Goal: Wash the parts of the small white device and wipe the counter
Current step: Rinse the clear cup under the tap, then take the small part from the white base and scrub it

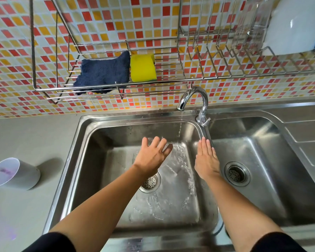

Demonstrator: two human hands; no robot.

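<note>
Both hands bare over the running left basin, nothing held.

The double steel sink [84, 135] fills the near scene; water from the faucet [193, 99] falls into its left basin and spreads across the floor toward the drain [150, 182]. On the wire rack [33, 70] against the far tiled wall lie a dark blue cloth [102, 71] and a yellow sponge [143, 68]. A white cup-shaped device part [15, 174] lies tipped on the grey counter [25, 133], far left of the sink. The left hand [153, 155] is spread and slack beside the stream; the right hand [206, 159] is flat, released, by the divider. This looks like rinsing between washes. Next likely calls for reaching left to the cup, or far for the cloth.
</note>
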